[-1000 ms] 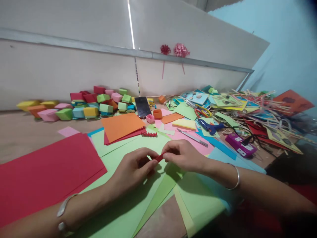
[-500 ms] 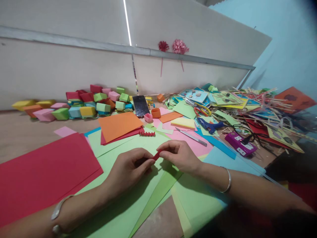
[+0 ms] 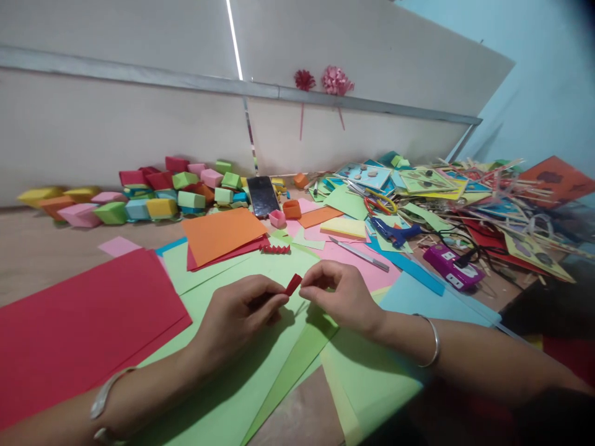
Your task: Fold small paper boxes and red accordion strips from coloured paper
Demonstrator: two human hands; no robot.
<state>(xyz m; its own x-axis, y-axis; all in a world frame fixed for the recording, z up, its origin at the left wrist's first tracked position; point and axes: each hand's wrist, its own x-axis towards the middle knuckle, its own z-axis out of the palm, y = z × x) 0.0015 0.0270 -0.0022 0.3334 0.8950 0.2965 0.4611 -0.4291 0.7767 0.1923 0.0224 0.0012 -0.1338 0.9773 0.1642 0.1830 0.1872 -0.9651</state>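
Observation:
My left hand (image 3: 248, 305) pinches a small folded red paper strip (image 3: 293, 284) between thumb and fingers, its free end pointing up and to the right. My right hand (image 3: 341, 294) is closed in a pinch right beside that end; whether its fingertips grip the strip's edge is too small to make out. Both hands are above a large light green paper sheet (image 3: 218, 378). Just beyond them lies a zigzag-folded red paper strip (image 3: 275, 249).
Red sheets (image 3: 93, 322) lie left, orange sheets (image 3: 227, 235) behind. A craft knife (image 3: 357, 254), blue glue gun (image 3: 395, 233), purple power socket (image 3: 452, 267) and scissors (image 3: 381, 203) are at the right. A phone (image 3: 263, 197) leans at the back beside colourful paper boxes (image 3: 162, 208).
The red strip now tilts upward from my left fingers, where before it was stretched between both hands. My right fingertips have shifted to its right edge.

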